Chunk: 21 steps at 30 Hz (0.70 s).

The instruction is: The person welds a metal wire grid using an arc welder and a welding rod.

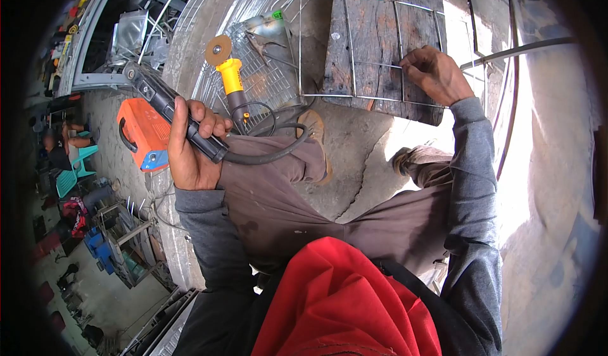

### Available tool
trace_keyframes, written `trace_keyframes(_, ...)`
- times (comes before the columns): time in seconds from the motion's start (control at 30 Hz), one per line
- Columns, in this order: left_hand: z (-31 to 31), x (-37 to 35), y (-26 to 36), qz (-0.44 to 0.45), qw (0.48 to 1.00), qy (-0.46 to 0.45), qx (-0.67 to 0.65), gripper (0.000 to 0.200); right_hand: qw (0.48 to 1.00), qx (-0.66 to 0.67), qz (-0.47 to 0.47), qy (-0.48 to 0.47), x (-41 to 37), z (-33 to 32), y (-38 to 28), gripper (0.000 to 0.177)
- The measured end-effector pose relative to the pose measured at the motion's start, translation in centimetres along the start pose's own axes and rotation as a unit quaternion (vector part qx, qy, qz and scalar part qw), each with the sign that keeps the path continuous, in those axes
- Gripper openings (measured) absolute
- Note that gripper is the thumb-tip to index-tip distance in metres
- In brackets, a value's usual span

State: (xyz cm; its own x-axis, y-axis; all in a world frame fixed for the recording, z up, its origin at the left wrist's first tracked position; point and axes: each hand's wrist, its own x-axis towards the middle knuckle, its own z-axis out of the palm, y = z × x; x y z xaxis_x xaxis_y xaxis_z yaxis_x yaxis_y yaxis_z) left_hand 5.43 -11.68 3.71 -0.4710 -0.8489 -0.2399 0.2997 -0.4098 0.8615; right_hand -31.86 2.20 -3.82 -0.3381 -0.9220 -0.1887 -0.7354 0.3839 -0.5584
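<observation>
Hold the black tool [158, 98] steady in the left hand [195, 142], wrapped round it and well apart from the right hand [438, 76]. Pinch the thin wire [378, 64] with the right fingertips, seemingly closed on it now, and line it up straight between two bars of the frame [397, 30], lying on the wood [373, 33]. Best to leave the cable [272, 158] loose and mind the yellow grinder [231, 79] near the tool.
</observation>
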Motion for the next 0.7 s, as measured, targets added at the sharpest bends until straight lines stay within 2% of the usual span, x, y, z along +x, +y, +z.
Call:
trace_keyframes(0.33,0.0,0.0,0.0,0.004,1.000,0.004,0.009,0.036,0.999,-0.040,-0.004,0.009,-0.3,-0.8,-0.7,0.024)
trace_keyframes(0.53,-0.1,0.0,0.0,0.000,1.000,-0.004,0.002,0.036,0.998,-0.044,-0.028,0.038,0.2,-1.7,1.2,0.023)
trace_keyframes(0.6,0.0,0.1,-0.1,0.002,1.000,-0.001,0.007,0.036,0.990,-0.069,-0.023,0.123,0.8,-2.2,1.2,0.027)
trace_keyframes(0.63,0.1,0.0,0.0,0.005,1.000,0.000,0.014,0.036,0.990,-0.069,-0.025,0.123,1.3,-2.0,1.1,0.027)
trace_keyframes(0.7,0.2,0.0,0.0,0.006,1.000,-0.001,0.015,0.036,0.978,0.023,-0.080,0.192,2.3,-0.9,-0.3,0.028)
